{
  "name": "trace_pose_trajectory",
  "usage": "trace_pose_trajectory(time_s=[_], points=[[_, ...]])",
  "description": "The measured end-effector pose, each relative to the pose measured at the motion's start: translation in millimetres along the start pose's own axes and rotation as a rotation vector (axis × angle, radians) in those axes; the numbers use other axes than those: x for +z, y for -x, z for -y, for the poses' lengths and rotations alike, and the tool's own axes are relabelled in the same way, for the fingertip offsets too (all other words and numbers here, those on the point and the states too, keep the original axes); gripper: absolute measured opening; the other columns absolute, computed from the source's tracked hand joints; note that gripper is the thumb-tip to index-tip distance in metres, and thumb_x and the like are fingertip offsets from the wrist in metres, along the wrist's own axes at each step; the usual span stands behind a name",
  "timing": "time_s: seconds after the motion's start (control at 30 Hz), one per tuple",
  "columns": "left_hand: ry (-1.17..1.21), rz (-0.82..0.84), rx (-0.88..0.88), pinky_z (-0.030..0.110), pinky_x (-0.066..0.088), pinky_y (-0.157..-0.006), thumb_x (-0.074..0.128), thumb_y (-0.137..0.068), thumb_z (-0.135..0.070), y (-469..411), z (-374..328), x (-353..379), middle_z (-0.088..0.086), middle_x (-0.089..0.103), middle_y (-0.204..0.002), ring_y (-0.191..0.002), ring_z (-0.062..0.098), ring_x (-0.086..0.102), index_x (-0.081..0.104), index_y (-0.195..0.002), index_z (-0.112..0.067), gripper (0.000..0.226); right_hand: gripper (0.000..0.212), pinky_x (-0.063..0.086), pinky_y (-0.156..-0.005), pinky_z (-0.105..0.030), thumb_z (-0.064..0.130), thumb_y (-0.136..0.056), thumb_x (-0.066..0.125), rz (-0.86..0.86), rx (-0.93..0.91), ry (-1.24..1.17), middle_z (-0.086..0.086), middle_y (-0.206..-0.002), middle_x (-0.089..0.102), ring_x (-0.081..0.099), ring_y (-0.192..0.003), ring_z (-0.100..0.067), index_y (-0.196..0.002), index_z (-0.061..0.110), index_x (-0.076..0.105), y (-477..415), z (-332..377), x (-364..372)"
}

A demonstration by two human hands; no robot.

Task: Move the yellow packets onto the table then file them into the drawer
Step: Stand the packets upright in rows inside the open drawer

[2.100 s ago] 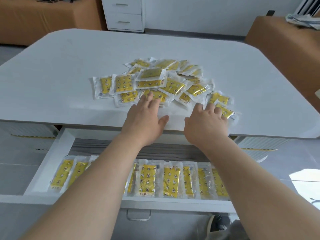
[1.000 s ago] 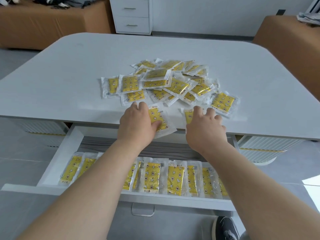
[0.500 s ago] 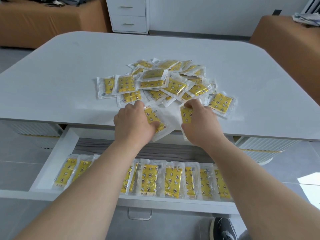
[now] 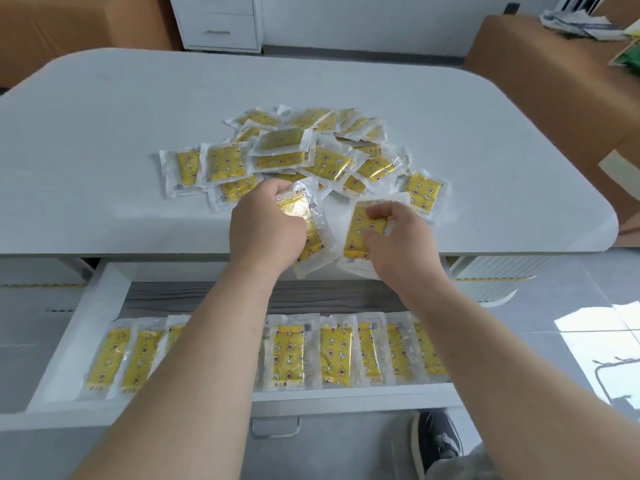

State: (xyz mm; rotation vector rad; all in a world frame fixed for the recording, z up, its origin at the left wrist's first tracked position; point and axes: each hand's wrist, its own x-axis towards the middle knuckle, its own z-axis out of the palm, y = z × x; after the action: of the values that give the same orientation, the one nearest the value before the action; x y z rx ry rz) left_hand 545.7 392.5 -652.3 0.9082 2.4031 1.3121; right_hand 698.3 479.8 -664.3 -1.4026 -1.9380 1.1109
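A heap of yellow packets (image 4: 311, 157) in clear wrappers lies on the white table (image 4: 104, 133). My left hand (image 4: 265, 230) grips one packet (image 4: 308, 220) at the table's near edge, lifted and tilted. My right hand (image 4: 398, 244) pinches another packet (image 4: 358, 233) just to the right of it. Below the edge, the open white drawer (image 4: 83, 327) holds a row of several packets (image 4: 332, 351) standing side by side; my forearms hide part of that row.
A white drawer cabinet (image 4: 218, 22) stands behind the table. Brown furniture (image 4: 540, 84) with papers on top is at the right, more brown furniture at the far left. My shoe (image 4: 436, 441) is on the grey floor below the drawer's handle (image 4: 275, 429).
Both hands reached into the heap, dragged one packet each to the table's near edge, then curled round them and lifted them off the surface.
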Motion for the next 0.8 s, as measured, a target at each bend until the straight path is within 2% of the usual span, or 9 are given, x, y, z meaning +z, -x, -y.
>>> trace_pose_trajectory(time_s=[0.07, 0.2, 0.3, 0.4, 0.5, 0.57, 0.67, 0.73, 0.8], points=[[0.05, -0.019, 0.003, 0.011, 0.034, -0.055, 0.069, -0.082, -0.003, 2.2, -4.8, 3.8, -0.018, 0.057, -0.114, -0.078, -0.001, 0.05, 0.061, -0.13, -0.032, 0.057, 0.028, 0.039, -0.053, -0.019, 0.019, -0.096, 0.059, 0.001, 0.003, 0.015, 0.027, -0.092, 0.054, 0.055, -0.061, -0.001, -0.119, 0.033, 0.061, 1.1, -3.7, -2.8], [0.133, -0.024, -0.004, 0.006, 0.036, -0.046, 0.071, -0.077, -0.003, 3.1, -14.7, 12.3, -0.027, 0.051, -0.09, -0.075, -0.006, 0.051, 0.061, -0.123, -0.032, 0.056, 0.027, 0.039, -0.041, -0.013, 0.02, -0.096, 0.061, -0.017, -0.001, 0.015, 0.029, -0.091, 0.051, 0.057, -0.051, 0.006, -0.116, 0.037, 0.058, 0.9, -5.1, -8.3], [0.189, 0.005, -0.063, 0.018, 0.044, -0.053, 0.079, -0.074, -0.006, -1.5, -16.7, 15.3, -0.018, 0.058, -0.097, -0.079, 0.001, 0.059, 0.058, -0.121, -0.031, 0.057, 0.037, 0.04, -0.035, -0.015, 0.018, -0.094, 0.065, -0.056, 0.024, -0.073, 0.015, -0.087, 0.057, 0.058, -0.048, 0.006, -0.119, 0.042, 0.052, 0.3, -3.3, -11.0], [0.212, 0.065, -0.1, 0.026, 0.054, -0.061, 0.085, -0.071, -0.012, -5.6, -18.8, 18.1, -0.01, 0.068, -0.097, -0.083, 0.009, 0.067, 0.063, -0.112, -0.027, 0.049, 0.062, 0.039, -0.037, -0.012, 0.016, -0.092, 0.069, -0.092, 0.046, -0.146, 0.009, -0.078, 0.062, 0.058, -0.047, 0.005, -0.133, 0.051, 0.039, 2.9, -5.0, -17.0], [0.202, 0.137, -0.083, 0.036, 0.061, -0.069, 0.085, -0.07, -0.013, -6.6, -25.3, 22.9, -0.009, 0.073, -0.086, -0.079, 0.014, 0.072, 0.072, -0.094, -0.027, 0.031, 0.083, 0.05, -0.045, -0.016, 0.017, -0.089, 0.073, -0.098, 0.128, -0.234, 0.005, -0.124, 0.066, 0.07, -0.062, -0.003, -0.14, 0.06, 0.023, 5.1, -10.3, -25.6], [0.198, 0.174, -0.058, 0.043, 0.063, -0.07, 0.084, -0.07, -0.014, -3.9, -30.4, 26.5, -0.008, 0.074, -0.078, -0.074, 0.017, 0.073, 0.073, -0.082, -0.026, 0.021, 0.091, 0.059, -0.054, -0.026, 0.016, -0.084, 0.078, -0.109, 0.233, -0.312, -0.002, -0.133, 0.063, 0.074, -0.071, -0.011, -0.145, 0.056, 0.022, 5.4, -10.7, -29.6], [0.193, 0.219, -0.035, 0.045, 0.063, -0.07, 0.084, -0.072, -0.014, 2.8, -35.5, 29.4, -0.008, 0.075, -0.075, -0.073, 0.018, 0.074, 0.07, -0.072, -0.028, 0.02, 0.071, 0.064, -0.074, -0.043, 0.009, -0.078, 0.083, -0.135, 0.316, -0.436, 0.003, -0.105, 0.074, 0.076, -0.082, -0.017, -0.136, 0.034, 0.051, 3.0, -8.0, -35.8], [0.186, 0.25, -0.037, 0.044, 0.063, -0.071, 0.084, -0.073, -0.013, 6.2, -36.0, 27.7, -0.009, 0.075, -0.077, -0.076, 0.017, 0.074, 0.07, -0.073, -0.03, 0.021, 0.037, 0.063, -0.075, -0.046, 0.003, -0.077, 0.081, -0.107, 0.328, -0.48, 0.001, -0.087, 0.078, 0.077, -0.077, -0.021, -0.107, 0.02, 0.07, 2.0, -3.6, -39.8], [0.175, 0.276, -0.069, 0.043, 0.063, -0.073, 0.082, -0.073, -0.012, 7.2, -33.8, 22.8, -0.008, 0.075, -0.083, -0.08, 0.017, 0.073, 0.073, -0.084, -0.028, 0.021, 0.024, 0.063, -0.075, -0.049, 0.001, -0.074, 0.078, -0.059, 0.345, -0.48, -0.004, -0.083, 0.078, 0.077, -0.075, -0.026, -0.093, 0.016, 0.072, 3.1, -0.4, -41.7]])
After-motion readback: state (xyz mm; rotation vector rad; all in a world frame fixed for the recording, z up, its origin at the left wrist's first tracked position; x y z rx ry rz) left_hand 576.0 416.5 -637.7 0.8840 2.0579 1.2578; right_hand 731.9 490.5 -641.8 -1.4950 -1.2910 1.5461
